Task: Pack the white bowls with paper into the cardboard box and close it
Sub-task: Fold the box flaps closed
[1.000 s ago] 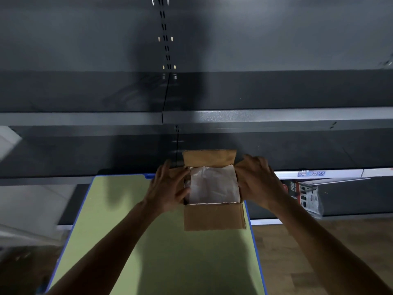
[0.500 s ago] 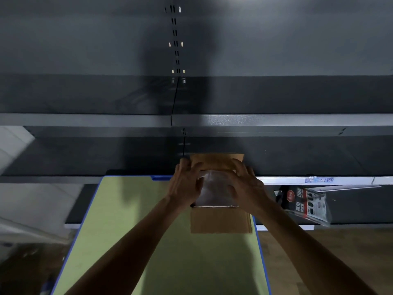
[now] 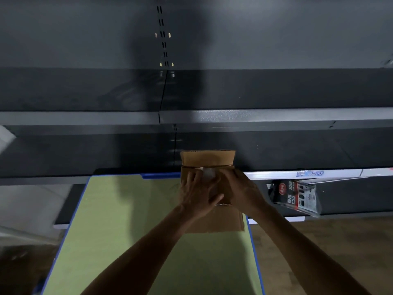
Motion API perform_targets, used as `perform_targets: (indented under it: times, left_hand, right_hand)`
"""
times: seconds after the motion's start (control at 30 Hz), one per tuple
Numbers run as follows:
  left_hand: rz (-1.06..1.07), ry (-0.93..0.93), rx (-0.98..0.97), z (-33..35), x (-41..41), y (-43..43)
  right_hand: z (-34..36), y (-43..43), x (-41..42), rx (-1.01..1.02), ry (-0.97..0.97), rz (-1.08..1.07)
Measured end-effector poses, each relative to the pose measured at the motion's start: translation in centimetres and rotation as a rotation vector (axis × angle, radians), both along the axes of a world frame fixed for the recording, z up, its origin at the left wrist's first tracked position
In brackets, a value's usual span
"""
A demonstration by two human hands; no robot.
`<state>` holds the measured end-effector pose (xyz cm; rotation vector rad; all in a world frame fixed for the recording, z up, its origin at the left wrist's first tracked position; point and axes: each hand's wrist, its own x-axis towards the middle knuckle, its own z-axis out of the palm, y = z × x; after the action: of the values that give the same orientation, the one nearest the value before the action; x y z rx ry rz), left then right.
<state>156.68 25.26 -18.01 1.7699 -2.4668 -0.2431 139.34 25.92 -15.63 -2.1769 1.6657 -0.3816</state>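
Dark grey metal shelving point(image 3: 255, 117) fills the bg, w/ a green table point(image 3: 127, 241) w/ a blue edge in front of it. Cardboard box point(image 3: 219, 220) sits at the far right of the table, right up against the edge. Far flap point(image 3: 208, 159) stands up, near flap hangs down the front.

Both hands are on top of the box. Left hand point(image 3: 196, 195) lies flat, fingers spread, pressing on the left side. Right hand point(image 3: 240, 188) presses on the right side, fingers pretty much straight. Side flaps point(image 3: 225, 188) are folded in under the hands. Only a small bit of white paper point(image 3: 209, 173) shows in the gap near the fingertips. Can't see the bowls at all.

Off to the right, a black & red package point(image 3: 295, 196) hangs tilted under the shelf. It has a red round logo and white caps that start w/ "STR", rest too blurry to read. A blue price tag point(image 3: 312, 173) on the shelf rail looks like "58", not 100% sure. Wood floor point(image 3: 319, 241) shows at the right.
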Motion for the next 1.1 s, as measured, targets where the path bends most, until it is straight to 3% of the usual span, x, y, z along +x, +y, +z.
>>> perform_targets:
  times: [0.17,0.4,0.6,0.73,0.97,1.1]
  left_hand:
    - [0.005,-0.036,0.031,0.3,-0.2,0.0]
    - [-0.003,-0.030,-0.015,0.3,0.4,0.7]
    - [-0.096,0.157,-0.204,0.6,1.4,2.7]
    - [-0.122,0.257,-0.219,0.8,2.6,4.1]
    - [-0.139,-0.011,0.029,-0.5,3.9,6.9]
    - [-0.151,0.019,-0.043,-0.3,3.2,6.8]
  right_hand:
    - [2.3,-2.8,0.5,-0.271,0.164,0.006]
    - [2.2,-4.4,0.7,-0.221,0.299,0.085]
    - [-0.6,-0.6,-0.5,-0.252,0.251,0.169]
    - [-2.8,0.3,-0.9,-0.208,0.255,0.177]
    - [-3.5,1.3,-0.5,-0.124,0.329,0.189]
    - [-2.4,1.7,-0.5,-0.052,0.313,0.208]
